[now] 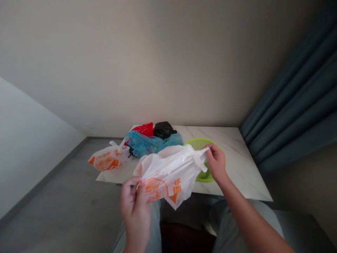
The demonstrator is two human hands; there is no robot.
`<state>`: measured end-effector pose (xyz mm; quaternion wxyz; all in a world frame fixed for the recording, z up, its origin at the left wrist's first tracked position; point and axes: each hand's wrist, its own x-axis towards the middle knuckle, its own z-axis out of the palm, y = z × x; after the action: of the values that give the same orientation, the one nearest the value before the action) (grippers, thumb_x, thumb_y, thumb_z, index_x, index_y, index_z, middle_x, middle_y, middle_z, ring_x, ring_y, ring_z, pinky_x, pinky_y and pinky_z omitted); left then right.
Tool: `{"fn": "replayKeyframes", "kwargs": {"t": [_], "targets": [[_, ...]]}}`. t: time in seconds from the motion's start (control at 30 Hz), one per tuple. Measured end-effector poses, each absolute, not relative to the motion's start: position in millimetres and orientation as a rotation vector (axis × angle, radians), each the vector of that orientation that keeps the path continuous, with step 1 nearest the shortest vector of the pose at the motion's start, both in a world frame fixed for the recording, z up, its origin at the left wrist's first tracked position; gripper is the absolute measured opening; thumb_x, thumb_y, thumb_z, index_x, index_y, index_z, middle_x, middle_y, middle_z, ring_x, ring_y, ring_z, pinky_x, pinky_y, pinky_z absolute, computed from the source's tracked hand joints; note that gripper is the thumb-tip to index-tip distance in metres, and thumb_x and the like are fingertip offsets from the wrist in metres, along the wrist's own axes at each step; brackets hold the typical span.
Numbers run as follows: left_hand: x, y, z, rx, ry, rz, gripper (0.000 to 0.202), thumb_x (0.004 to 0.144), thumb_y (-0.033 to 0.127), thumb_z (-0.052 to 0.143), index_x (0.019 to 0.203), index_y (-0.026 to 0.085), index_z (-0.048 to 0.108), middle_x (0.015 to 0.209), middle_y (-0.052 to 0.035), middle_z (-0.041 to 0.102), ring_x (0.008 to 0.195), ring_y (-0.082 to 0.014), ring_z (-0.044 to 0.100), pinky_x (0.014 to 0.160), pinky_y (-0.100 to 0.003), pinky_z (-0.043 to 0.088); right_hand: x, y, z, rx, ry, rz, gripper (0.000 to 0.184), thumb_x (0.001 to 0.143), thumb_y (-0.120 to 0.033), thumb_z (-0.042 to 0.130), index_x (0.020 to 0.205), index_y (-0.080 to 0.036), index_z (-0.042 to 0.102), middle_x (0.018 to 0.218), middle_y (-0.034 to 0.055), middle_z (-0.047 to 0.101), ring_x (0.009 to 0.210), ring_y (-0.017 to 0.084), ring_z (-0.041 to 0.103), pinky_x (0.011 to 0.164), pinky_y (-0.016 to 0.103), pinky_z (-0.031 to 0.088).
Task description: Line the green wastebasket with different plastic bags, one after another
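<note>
We grip the white plastic bag (168,174) in both hands, left hand (134,203) at its bottom, right hand (216,162) pinching its handle above the green basket (196,143) on the tabletop (244,165)

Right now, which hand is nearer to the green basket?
Right. The right hand, pinching the white bag by its handle, overlaps the green basket; the left hand grips the bag's other end, off to its left.

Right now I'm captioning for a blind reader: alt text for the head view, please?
Left hand and right hand stretch a white orange-printed bag over a marble-look table; behind lie a second printed bag, blue bag, red bag, black bag and green basket.
</note>
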<state>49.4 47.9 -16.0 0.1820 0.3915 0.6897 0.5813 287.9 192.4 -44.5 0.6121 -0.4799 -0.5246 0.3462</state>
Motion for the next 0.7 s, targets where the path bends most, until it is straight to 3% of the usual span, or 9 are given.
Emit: {"fn": "replayKeyframes", "kwargs": {"t": [0.07, 0.17, 0.27, 0.4, 0.5, 0.57, 0.7], "targets": [[55.5, 55.1, -19.1, 1.344, 2.004, 1.367, 0.018, 0.091, 0.032, 0.053, 0.106, 0.024, 0.057, 0.096, -0.0046, 0.063, 0.088, -0.0238, 0.064, 0.077, -0.038, 0.055, 294.2, 198.5, -44.9, -1.045, -0.999, 0.884, 0.007, 0.081, -0.024, 0.054, 0.076, -0.023, 0.059, 0.069, -0.0026, 0.057, 0.06, 0.014, 0.046, 0.056, 0.025, 0.034], [75.6, 64.3, -6.9, 1.756, 2.113, 1.196, 0.03, 0.086, 0.022, 0.055, 0.116, 0.023, 0.058, 0.11, -0.0106, 0.06, 0.108, -0.031, 0.059, 0.096, -0.051, 0.049, 298.5, 204.0, -44.8, -0.877, -0.951, 0.999, 0.007, 0.08, -0.026, 0.058, 0.074, -0.023, 0.054, 0.077, -0.0017, 0.058, 0.069, 0.014, 0.05, 0.063, 0.024, 0.039], [101.5, 78.0, 16.0, 2.079, 1.975, 1.263, 0.045, 0.087, 0.021, 0.058, 0.132, 0.021, 0.05, 0.13, -0.0159, 0.052, 0.127, -0.032, 0.049, 0.108, -0.053, 0.04, 297.5, 202.2, -43.9, -0.703, -1.068, 1.087, 0.015, 0.077, -0.021, 0.06, 0.07, -0.023, 0.047, 0.08, -0.001, 0.057, 0.076, 0.015, 0.051, 0.071, 0.025, 0.041], [118.6, 115.9, 23.5, 2.248, 1.916, 1.113, 0.07, 0.084, 0.025, 0.067, 0.146, 0.019, 0.036, 0.141, -0.0201, 0.047, 0.137, -0.0355, 0.041, 0.11, -0.056, 0.038, 296.6, 196.5, -37.2, -0.571, -1.043, 1.188, 0.031, 0.073, -0.016, 0.062, 0.066, -0.023, 0.032, 0.081, -0.0005, 0.058, 0.075, 0.015, 0.051, 0.067, 0.026, 0.04], [112.6, 148.4, 12.8, 2.241, 1.988, 1.007, 0.084, 0.08, 0.027, 0.072, 0.151, 0.017, 0.029, 0.138, -0.0216, 0.051, 0.132, -0.0384, 0.047, 0.105, -0.059, 0.04, 303.3, 198.2, -28.5, -0.557, -0.878, 1.187, 0.038, 0.073, -0.02, 0.066, 0.066, -0.022, 0.028, 0.085, -0.0009, 0.059, 0.074, 0.014, 0.052, 0.065, 0.024, 0.041], [106.1, 164.3, 8.6, 2.176, 1.964, 0.939, 0.088, 0.079, 0.033, 0.073, 0.153, 0.016, 0.027, 0.13, -0.0205, 0.058, 0.122, -0.0367, 0.056, 0.099, -0.055, 0.046, 311.1, 202.7, -24.2, -0.598, -0.796, 1.142, 0.036, 0.076, -0.026, 0.066, 0.067, -0.022, 0.031, 0.092, -0.0009, 0.061, 0.075, 0.013, 0.054, 0.065, 0.024, 0.043], [101.3, 174.2, 16.9, 1.973, 1.753, 0.766, 0.068, 0.085, 0.051, 0.064, 0.143, 0.02, 0.046, 0.102, -0.0113, 0.071, 0.085, -0.0263, 0.069, 0.075, -0.039, 0.054, 330.9, 217.2, -28.2, -0.837, -0.721, 0.967, 0.023, 0.08, -0.036, 0.065, 0.074, -0.023, 0.047, 0.087, -0.0011, 0.061, 0.072, 0.013, 0.054, 0.065, 0.024, 0.045]]}}
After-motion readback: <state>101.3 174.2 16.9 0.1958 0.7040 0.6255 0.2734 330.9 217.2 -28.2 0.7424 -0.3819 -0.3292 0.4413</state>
